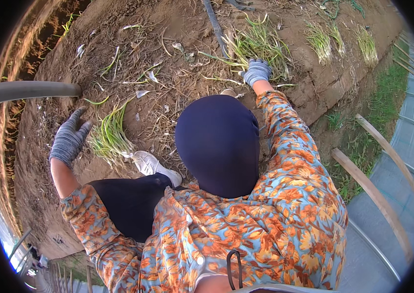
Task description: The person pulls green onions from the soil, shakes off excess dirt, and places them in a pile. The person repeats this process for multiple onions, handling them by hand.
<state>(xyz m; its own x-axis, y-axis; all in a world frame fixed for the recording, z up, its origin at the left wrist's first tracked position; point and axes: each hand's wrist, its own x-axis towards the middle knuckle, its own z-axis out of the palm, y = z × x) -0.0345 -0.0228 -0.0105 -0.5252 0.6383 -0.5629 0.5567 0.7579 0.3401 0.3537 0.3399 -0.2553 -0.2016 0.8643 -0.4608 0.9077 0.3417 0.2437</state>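
Observation:
My left hand (69, 137), in a grey knitted glove, hovers at the left with thumb and fingers apart, holding nothing. Just right of it a bundle of green onions (113, 133) lies on the soil beside a white shoe (150, 164). My right hand (257, 71), gloved alike, reaches forward to the near edge of a large loose heap of green onions (262, 42). Its fingers touch the stems there; their tips are hidden, so a hold cannot be made out. A rounded navy form (216, 146), apparently a cloth-covered knee, rises between my arms.
Several smaller onion bundles (318, 42) lie at the upper right. A dark flat hose (214, 25) runs to the heap. Dry roots and loose onion stalks (111, 64) litter the soil. A curved pole (34, 89) stands at the left; bent slats (373, 197) and plastic sheeting (368, 234) border the right.

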